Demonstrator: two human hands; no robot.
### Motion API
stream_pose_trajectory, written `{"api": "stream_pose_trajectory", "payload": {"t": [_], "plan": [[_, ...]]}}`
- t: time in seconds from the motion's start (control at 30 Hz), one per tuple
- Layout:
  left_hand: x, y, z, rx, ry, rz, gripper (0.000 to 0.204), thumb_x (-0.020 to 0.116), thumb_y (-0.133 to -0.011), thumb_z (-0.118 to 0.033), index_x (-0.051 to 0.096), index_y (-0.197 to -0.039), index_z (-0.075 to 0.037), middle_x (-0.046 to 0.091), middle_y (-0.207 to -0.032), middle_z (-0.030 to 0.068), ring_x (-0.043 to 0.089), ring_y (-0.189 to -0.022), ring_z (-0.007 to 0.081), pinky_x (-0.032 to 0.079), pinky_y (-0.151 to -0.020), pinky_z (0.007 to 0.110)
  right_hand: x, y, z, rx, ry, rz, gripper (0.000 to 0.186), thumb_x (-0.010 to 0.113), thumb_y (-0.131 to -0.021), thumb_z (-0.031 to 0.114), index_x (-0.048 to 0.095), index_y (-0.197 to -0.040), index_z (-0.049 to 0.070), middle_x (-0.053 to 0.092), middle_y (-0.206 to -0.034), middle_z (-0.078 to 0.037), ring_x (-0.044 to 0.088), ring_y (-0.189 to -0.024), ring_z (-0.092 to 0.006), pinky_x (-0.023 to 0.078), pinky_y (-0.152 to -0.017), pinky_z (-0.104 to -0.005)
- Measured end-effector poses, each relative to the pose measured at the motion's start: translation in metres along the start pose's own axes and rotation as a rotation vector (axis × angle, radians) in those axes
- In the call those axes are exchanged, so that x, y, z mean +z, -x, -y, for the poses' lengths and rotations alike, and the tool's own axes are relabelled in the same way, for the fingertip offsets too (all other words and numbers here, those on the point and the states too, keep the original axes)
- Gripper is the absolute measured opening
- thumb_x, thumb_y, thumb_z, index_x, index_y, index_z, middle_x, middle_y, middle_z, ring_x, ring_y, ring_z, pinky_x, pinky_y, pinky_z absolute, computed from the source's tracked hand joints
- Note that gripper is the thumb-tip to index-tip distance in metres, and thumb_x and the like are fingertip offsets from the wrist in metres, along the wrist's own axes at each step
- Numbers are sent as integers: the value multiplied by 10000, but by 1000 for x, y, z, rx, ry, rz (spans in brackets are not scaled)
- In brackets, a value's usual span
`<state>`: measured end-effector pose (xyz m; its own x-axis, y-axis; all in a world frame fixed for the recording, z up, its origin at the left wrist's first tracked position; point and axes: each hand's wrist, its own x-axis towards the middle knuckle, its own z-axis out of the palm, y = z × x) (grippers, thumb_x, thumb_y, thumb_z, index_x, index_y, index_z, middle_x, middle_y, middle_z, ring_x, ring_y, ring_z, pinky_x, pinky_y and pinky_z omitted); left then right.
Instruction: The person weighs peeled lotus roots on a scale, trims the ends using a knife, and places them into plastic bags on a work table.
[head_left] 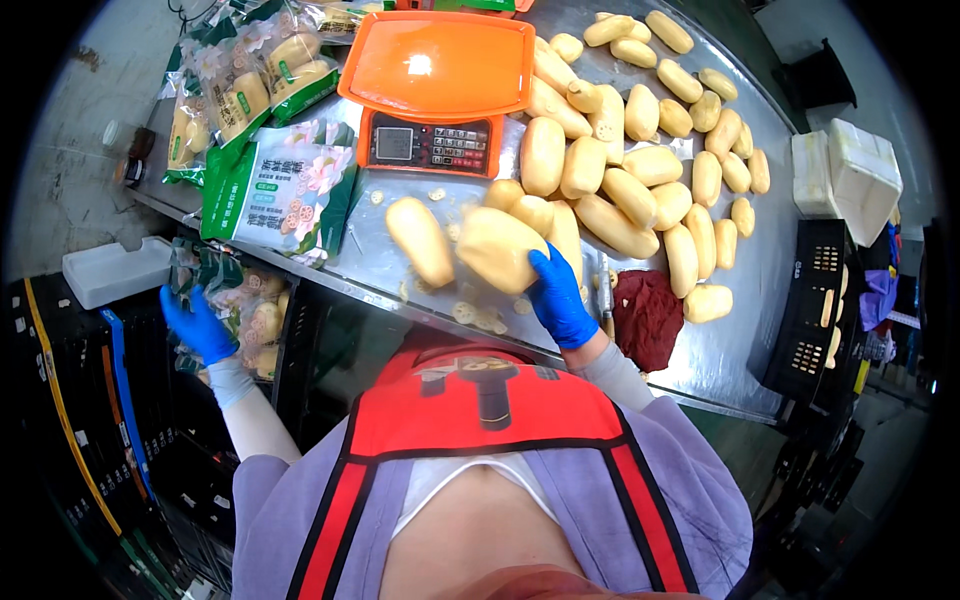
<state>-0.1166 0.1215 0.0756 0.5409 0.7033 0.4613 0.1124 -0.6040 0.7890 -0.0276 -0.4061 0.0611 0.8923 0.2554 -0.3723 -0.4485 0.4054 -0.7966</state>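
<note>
My right hand, in a blue glove, is closed on the end of a thick peeled lotus root over the metal table. Another lotus root lies just left of it. My left hand, also gloved in blue, is off the table's left side with its fingers spread and nothing in them. It is beside filled bags of lotus root in a dark crate. An orange weighing scale with a keypad stands beyond the held root. Left of the scale lies a flat green and white printed bag.
Many peeled lotus roots cover the table's right half. A dark red cloth and a knife lie by my right hand. Packed bags fill the far left corner. Black crates and white foam boxes stand at the right.
</note>
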Motion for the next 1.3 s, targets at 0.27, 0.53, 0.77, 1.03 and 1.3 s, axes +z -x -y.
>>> {"api": "stream_pose_trajectory", "payload": {"t": [0.27,0.53,0.77,1.03,1.3], "plan": [[132,84,-124,-285,468,573,460,601,-857,-56,456,-1293,-40,513,-1182,58,483,-1038,140,409,-874,266,28,-3,24,149,-472,124,486,440,-951,280,388,-1335,-13,480,-1317,-136,467,-1215,-247,350,-1048,-380],[182,124,-215,-450,743,1544,596,618,-841,-199,387,-1355,-5,495,-1283,93,456,-1190,201,355,-1016,338,31,-17,37,45,-44,278,459,381,-972,303,476,-1270,-32,549,-1231,-129,516,-1131,-198,375,-1000,-329],[212,109,-220,-440,692,1430,586,667,-803,-124,424,-1323,-2,515,-1250,96,475,-1159,179,377,-1002,326,35,-35,56,-203,250,-33,335,472,-954,212,567,-1186,-12,610,-1112,-94,568,-997,-148,439,-892,-270],[326,32,-217,-462,823,718,507,673,-830,-189,414,-1240,-43,519,-1162,98,538,-1065,201,480,-864,331,-20,-56,80,-341,270,-343,289,465,-966,207,595,-1145,22,670,-985,-71,609,-842,-107,450,-738,-218],[389,12,-214,-41,320,596,629,705,-793,-398,448,-1156,47,578,-1047,164,583,-942,237,464,-816,330,-55,-66,85,-322,292,-466,301,479,-952,219,588,-1151,21,667,-991,-65,604,-852,-103,441,-739,-208]]}}
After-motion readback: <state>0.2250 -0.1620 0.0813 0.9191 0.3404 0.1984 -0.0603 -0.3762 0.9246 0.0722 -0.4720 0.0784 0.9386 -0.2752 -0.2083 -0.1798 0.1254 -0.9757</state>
